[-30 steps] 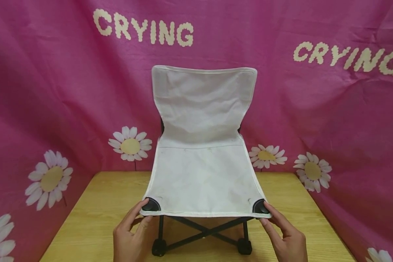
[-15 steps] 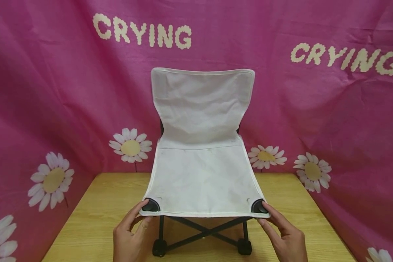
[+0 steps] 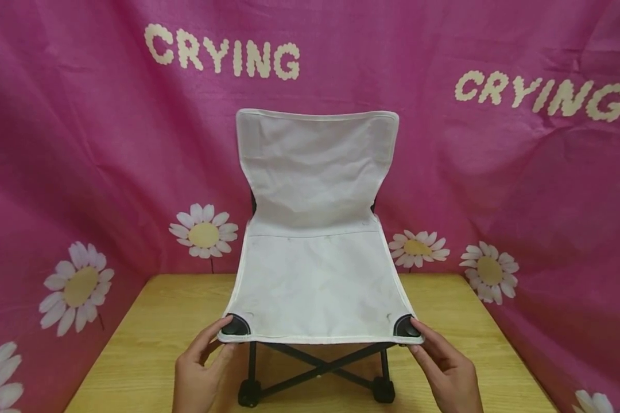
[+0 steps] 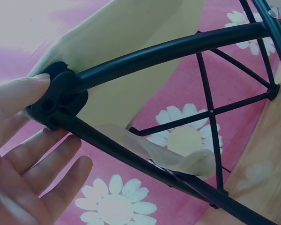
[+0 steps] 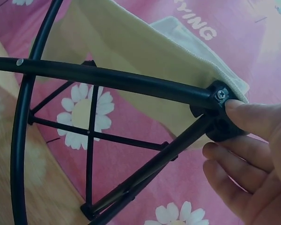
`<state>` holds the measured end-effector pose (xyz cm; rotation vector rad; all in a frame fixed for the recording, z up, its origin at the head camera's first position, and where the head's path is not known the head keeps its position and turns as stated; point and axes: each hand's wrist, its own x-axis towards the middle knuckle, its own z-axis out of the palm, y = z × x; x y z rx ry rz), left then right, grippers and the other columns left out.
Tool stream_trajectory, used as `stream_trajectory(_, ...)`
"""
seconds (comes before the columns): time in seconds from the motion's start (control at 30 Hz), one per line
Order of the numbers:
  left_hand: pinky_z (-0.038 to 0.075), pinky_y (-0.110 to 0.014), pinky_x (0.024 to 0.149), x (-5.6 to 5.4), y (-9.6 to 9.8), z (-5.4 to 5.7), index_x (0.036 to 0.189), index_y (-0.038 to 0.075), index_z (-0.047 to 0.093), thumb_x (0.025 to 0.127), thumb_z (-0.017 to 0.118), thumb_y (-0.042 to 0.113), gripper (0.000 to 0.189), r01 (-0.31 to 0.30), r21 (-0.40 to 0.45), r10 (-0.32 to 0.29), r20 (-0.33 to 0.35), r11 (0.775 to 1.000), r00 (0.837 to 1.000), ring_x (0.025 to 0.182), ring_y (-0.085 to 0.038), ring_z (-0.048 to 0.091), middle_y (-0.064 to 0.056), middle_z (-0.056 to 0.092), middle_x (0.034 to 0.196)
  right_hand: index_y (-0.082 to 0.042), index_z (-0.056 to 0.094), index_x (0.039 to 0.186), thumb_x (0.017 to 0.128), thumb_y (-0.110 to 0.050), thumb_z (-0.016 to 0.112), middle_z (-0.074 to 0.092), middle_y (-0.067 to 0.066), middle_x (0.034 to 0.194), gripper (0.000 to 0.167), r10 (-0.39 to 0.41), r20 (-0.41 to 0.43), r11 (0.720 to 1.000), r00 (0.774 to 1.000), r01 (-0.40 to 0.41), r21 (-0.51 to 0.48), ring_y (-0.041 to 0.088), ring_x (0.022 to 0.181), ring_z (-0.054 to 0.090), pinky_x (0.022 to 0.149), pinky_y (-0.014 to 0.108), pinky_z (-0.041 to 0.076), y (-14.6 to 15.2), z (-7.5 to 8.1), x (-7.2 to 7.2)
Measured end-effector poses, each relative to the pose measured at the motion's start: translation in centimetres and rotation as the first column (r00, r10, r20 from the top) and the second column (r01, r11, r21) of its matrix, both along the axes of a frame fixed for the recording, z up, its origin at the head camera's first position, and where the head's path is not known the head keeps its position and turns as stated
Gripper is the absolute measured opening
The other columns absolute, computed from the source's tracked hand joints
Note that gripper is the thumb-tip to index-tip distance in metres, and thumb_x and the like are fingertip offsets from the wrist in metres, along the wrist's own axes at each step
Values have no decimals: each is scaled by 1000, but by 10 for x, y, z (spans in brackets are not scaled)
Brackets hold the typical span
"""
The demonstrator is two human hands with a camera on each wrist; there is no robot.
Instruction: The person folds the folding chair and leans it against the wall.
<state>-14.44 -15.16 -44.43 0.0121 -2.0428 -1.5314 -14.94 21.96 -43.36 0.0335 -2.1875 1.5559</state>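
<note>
An unfolded camping chair (image 3: 317, 281) with a white fabric seat and back stands upright, facing me, on black crossed legs. At its front left corner my left hand (image 3: 201, 364) pinches the black corner piece, thumb below and fingertip on top. My right hand (image 3: 446, 367) pinches the front right corner the same way. From underneath, the left wrist view shows the thumb against a black plastic joint (image 4: 58, 96) where two tubes meet. In the right wrist view, the thumb presses a matching joint (image 5: 218, 110) with a screw in it.
The chair's feet rest on a light wooden table (image 3: 150, 338). A pink curtain (image 3: 423, 172) printed with daisies and the word CRYING hangs behind the table and along both sides, close behind the chair's back.
The view has shifted slightly, so the chair and curtain sit a little lower and further left in the frame. Both hands keep hold of the same two corners.
</note>
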Motion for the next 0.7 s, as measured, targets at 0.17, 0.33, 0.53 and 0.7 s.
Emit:
stream_trajectory(0.17,44,-10,89,4,-7,4,120,27,68,83,76,8,43,-1,-84,8,74,996,997,107,-2,60,7,65,121,-22,67,124,87,-6,71,69,3,115,41,-56,-32,987,998,61,148,1,97,65,79,11,49,1,-1,-1)
stream_trajectory(0.33,38,-6,91,7,-12,8,121,33,67,83,76,14,43,-8,-184,18,52,983,998,110,-3,59,8,65,120,-30,65,125,88,-15,72,67,-1,117,41,-84,-18,952,996,86,295,-2,101,60,79,4,43,7,2,1)
stream_trajectory(0.53,37,-6,94,6,-13,9,118,32,68,80,78,11,44,-20,-233,17,-16,972,1000,111,-4,59,7,67,118,-31,65,125,89,-16,71,66,-1,118,40,-81,-19,945,997,83,316,-2,103,59,79,4,43,8,5,2)
stream_trajectory(0.7,37,-6,93,3,-14,10,117,33,69,79,79,7,47,-42,-283,26,-62,958,998,110,-6,60,6,67,118,-33,67,121,86,-14,74,68,-1,115,40,-90,-67,925,994,108,363,4,102,62,79,3,42,7,8,2)
